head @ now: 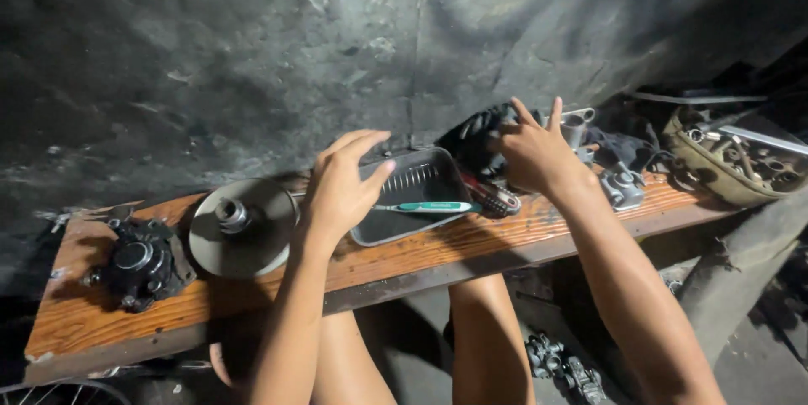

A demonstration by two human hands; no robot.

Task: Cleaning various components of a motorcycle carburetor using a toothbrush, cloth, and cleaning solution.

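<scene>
Left hand [341, 182]: open, empty, fingers curled over grey tray [412, 194] rim, steadying. Right hand [532, 152]: fingers spread, grasping nothing, reaching black part [480, 135]. Green-handled tool [429, 206] bridges tray.

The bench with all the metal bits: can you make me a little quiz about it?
1. True or false: the toothbrush lies across the grey tray.
2. What sits left of the left hand on the bench? A) round metal disc B) glass bottle C) book
3. What dark thing does the right hand touch?

Key:
1. True; its green handle rests on the tray.
2. A, the disc.
3. A black glove, as far as the picture shows.
</scene>
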